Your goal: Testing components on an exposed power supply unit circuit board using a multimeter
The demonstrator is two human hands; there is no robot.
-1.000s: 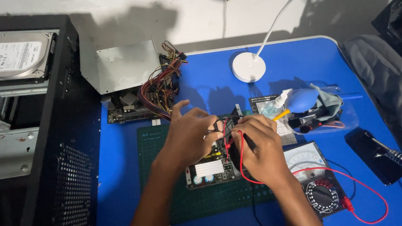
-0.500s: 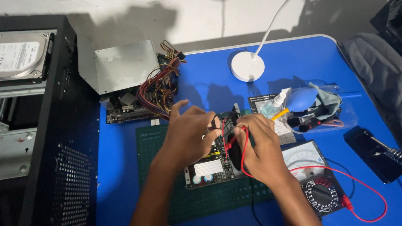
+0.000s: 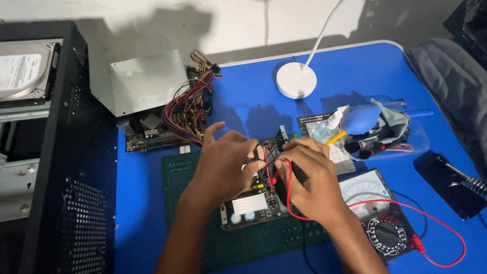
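Observation:
A small circuit board (image 3: pixel 249 205) lies on a dark green cutting mat (image 3: pixel 245 246) on the blue table (image 3: pixel 246 102). My left hand (image 3: pixel 226 165) rests over the board's upper part, fingers curled on a thin probe with the black lead. My right hand (image 3: pixel 310 175) grips the red-wired probe and presses its tip onto the board beside the left hand. The red lead (image 3: pixel 441 230) loops right to an analog multimeter (image 3: pixel 378 213) lying beside my right wrist. The probe tips are hidden under my fingers.
An open black computer case (image 3: pixel 36 154) with a hard drive (image 3: pixel 5 72) stands at left. A power supply (image 3: pixel 142 81) with coloured cables (image 3: pixel 190 106) and a white lamp base (image 3: pixel 296 80) sit behind. A clear bag of cleaning tools (image 3: pixel 373 128) and a black phone (image 3: pixel 448 184) lie at right.
Both hands stay on the board, shifting only slightly as the probes are repositioned. Nothing else has moved.

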